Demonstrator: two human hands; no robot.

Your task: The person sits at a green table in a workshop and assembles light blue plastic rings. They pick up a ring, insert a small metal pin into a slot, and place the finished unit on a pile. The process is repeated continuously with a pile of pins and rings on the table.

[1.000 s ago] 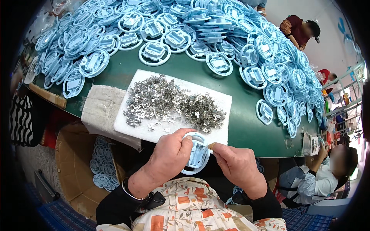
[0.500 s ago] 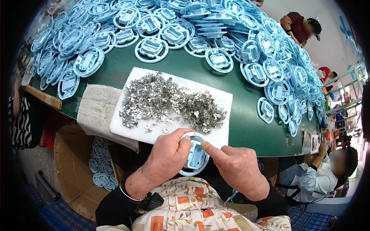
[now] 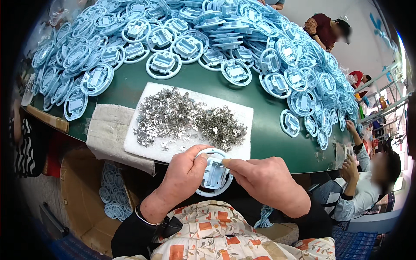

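Note:
A light-blue round plastic part [image 3: 215,174], with a ring around a box-like middle, is held in front of my body. My left hand [image 3: 184,173] is closed on its left rim, thumb on top. My right hand [image 3: 271,182] is closed, its fingers curled under. Its foremost fingertip presses at the upper right of the middle box; whatever may be pinched there is too small to make out. Just beyond my hands, small silvery metal clips [image 3: 167,113] lie in a heap on a white foam board [image 3: 243,147], a few of them loose near its front edge.
Many more blue parts [image 3: 163,64] are piled along the far side of the green table [image 3: 268,125]. A cloth-covered block [image 3: 108,130] sits left of the foam. A cardboard box [image 3: 82,190] below holds blue parts. A co-worker [image 3: 359,182] sits at the right.
The right fingertip has moved from the part's upper right rim inward onto its middle box, and the right hand lies flatter. My left hand keeps its hold. The whole view has shifted slightly.

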